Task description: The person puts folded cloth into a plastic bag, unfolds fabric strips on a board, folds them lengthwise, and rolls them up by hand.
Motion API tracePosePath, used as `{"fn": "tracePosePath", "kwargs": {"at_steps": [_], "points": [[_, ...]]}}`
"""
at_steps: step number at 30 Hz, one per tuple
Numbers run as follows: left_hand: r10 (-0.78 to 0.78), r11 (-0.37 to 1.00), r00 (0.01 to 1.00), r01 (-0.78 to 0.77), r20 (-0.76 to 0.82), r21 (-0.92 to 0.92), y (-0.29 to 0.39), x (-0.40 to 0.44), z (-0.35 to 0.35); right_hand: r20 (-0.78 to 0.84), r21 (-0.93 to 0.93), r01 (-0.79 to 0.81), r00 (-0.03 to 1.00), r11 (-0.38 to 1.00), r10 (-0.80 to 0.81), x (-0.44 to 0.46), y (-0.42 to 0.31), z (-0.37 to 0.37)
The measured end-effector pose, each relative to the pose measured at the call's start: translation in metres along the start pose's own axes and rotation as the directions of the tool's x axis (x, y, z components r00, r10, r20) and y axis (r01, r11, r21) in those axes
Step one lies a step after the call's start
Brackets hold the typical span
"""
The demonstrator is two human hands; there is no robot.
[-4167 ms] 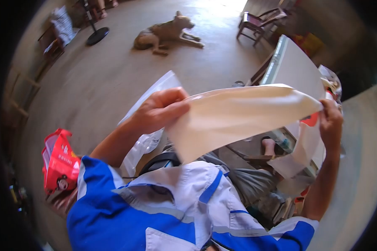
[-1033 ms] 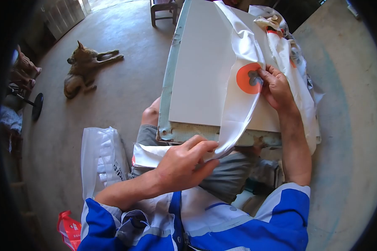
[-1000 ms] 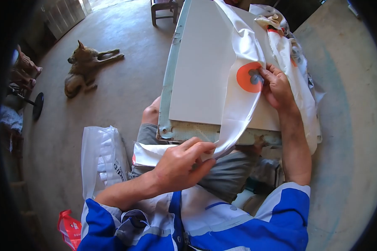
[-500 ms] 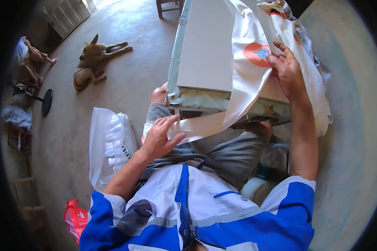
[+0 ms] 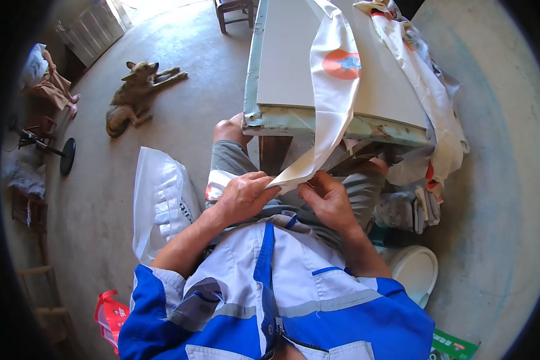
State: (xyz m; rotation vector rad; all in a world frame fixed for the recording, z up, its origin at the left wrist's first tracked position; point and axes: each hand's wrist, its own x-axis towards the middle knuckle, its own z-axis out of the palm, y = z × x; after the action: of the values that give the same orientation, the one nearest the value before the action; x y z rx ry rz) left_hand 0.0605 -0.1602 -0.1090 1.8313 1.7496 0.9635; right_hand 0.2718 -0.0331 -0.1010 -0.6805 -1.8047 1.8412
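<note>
A long white fabric strip [image 5: 332, 111] with an orange circle and a blue figure hangs from the table top down to my lap. Over my thighs, my left hand [image 5: 245, 197] is closed on the lower part of the strip, its thumb along the cloth. Close beside it on the right, my right hand [image 5: 328, 203] pinches the strip's edge between thumb and fingers. The cloth folds between the two hands, and its end emerges left of my left hand. A pale flat board [image 5: 288, 72] lies on the worn green-edged table [image 5: 282, 122].
More white printed fabric [image 5: 405, 66] drapes over the table's right side. A white bag of packed rolls [image 5: 165, 198] stands left of my legs, with a red bag [image 5: 111, 318] nearer me. A white bucket [image 5: 417, 270] stands at right. A dog [image 5: 135, 99] lies on the floor; a person [image 5: 51, 84] sits beyond.
My right hand has come down from the strip's printed circle to its lower edge, beside my left hand. The strip has shifted left and hangs more steeply. The dog has raised its head.
</note>
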Motion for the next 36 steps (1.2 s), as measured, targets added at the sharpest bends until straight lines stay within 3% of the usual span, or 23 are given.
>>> {"fn": "tracePosePath", "kwargs": {"at_steps": [2,5,8,11,14,17,20,21,25,28,30,32,33,36], "points": [[0.025,0.997,0.998,-0.028,-0.049,-0.066,0.004,-0.003,-0.003,-0.007,0.118,-0.053,0.999,0.992,0.054,0.003,0.0,0.005],[0.019,0.986,0.989,-0.043,-0.145,-0.164,0.016,-0.006,-0.015,-0.059,0.194,0.025,0.998,0.981,-0.014,0.002,0.002,0.006],[0.087,0.986,0.967,-0.118,-0.237,-0.12,0.02,-0.008,-0.036,-0.056,0.229,0.109,0.994,0.967,-0.099,-0.004,-0.013,-0.002],[0.06,0.986,0.959,-0.099,-0.276,-0.131,0.031,-0.007,-0.057,-0.097,0.419,0.22,0.975,0.881,-0.198,-0.004,-0.014,-0.015],[0.048,0.997,0.948,-0.064,-0.315,-0.041,0.048,-0.002,-0.065,-0.085,0.44,0.178,0.984,0.88,-0.156,-0.004,-0.025,-0.018],[0.078,0.992,0.925,-0.037,-0.373,0.117,0.056,0.006,-0.053,0.039,0.326,0.214,0.97,0.921,-0.239,-0.008,-0.038,0.007],[0.159,0.963,0.939,-0.08,-0.306,0.257,0.066,0.009,-0.04,0.125,0.13,0.076,0.988,0.989,-0.093,-0.012,-0.03,0.027],[0.169,0.957,0.948,-0.092,-0.269,0.277,0.065,0.009,-0.036,0.065,0.227,0.038,0.996,0.973,-0.055,-0.01,-0.023,0.035],[0.038,0.999,0.911,-0.021,-0.411,0.045,0.055,0.002,-0.026,-0.083,0.47,-0.017,0.995,0.883,0.063,-0.006,-0.007,0.02],[-0.043,0.995,0.969,0.021,-0.242,-0.093,0.059,-0.008,-0.043,-0.045,0.421,0.03,0.999,0.907,-0.012,-0.007,-0.014,0.012],[0.101,0.975,0.985,-0.127,-0.143,-0.183,0.054,-0.009,-0.052,0.075,0.414,0.041,0.994,0.909,-0.079,-0.002,-0.026,0.005],[0.358,0.901,0.906,-0.399,-0.228,-0.173,0.061,0.0,-0.06,0.175,0.492,0.053,0.972,0.869,-0.158,0.002,-0.055,0.001],[0.345,0.894,0.907,-0.396,-0.24,-0.211,0.065,0.0,-0.062,0.196,0.473,0.087,0.96,0.877,-0.2,0.008,-0.064,-0.004],[0.315,0.872,0.906,-0.394,-0.282,-0.291,0.094,-0.008,-0.064,0.25,0.554,-0.058,0.963,0.831,-0.1,0.03,-0.092,-0.017]]}}
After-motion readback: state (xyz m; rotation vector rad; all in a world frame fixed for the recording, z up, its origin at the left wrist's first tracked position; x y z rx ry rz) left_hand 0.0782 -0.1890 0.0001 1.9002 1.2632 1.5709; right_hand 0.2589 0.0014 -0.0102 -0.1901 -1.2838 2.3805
